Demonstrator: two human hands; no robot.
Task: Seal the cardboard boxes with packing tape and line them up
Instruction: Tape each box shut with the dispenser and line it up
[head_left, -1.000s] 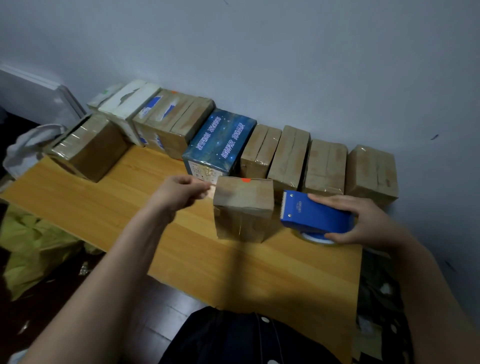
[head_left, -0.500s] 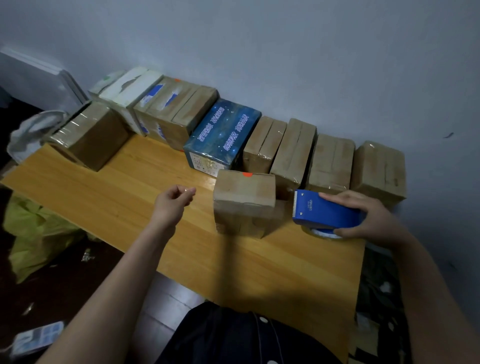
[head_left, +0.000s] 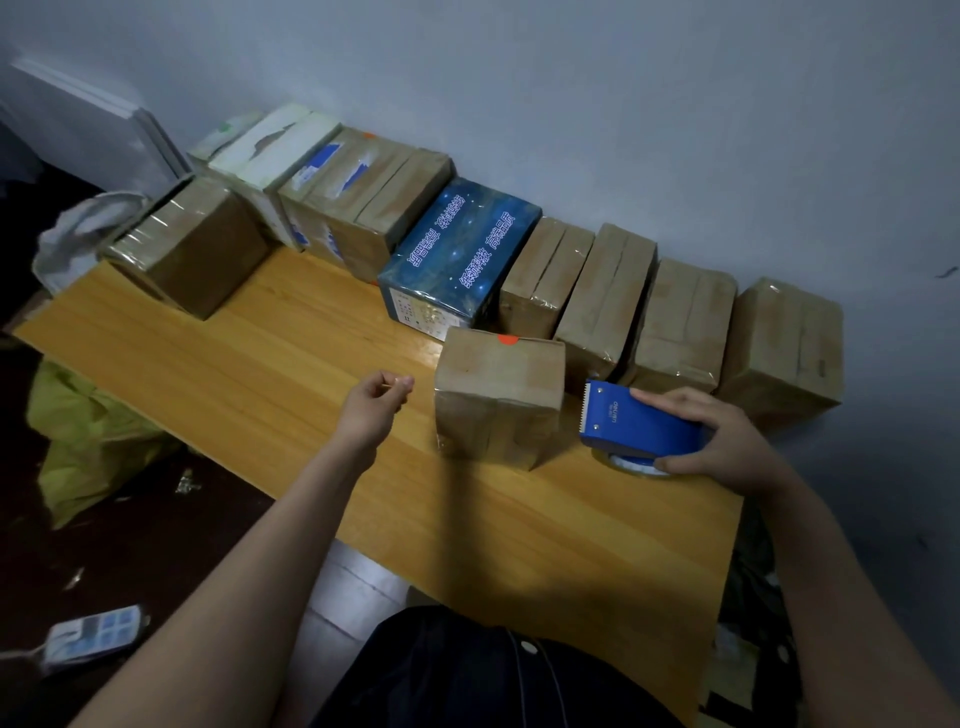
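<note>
A small taped cardboard box (head_left: 497, 397) with an orange dot on its top stands on the wooden table (head_left: 519, 525), just in front of a row of sealed boxes (head_left: 605, 291) along the wall. To its right, my right hand (head_left: 727, 441) grips a blue tape dispenser (head_left: 636, 423) that rests on the table, its toothed edge a short gap from the box. My left hand (head_left: 375, 402) hovers left of the box without touching it. Its fingertips are curled against the thumb, and I see nothing between them.
The row also holds a dark blue printed box (head_left: 457, 254) and white boxes (head_left: 270, 156) at the far left. Another taped box (head_left: 189, 249) sits apart at the table's left end. A yellow bag (head_left: 88, 441) and a small device (head_left: 93, 634) lie on the floor.
My left hand has drawn back from the small box's left top corner and now hangs apart from it. My right hand has eased the dispenser slightly rightward, away from the box.
</note>
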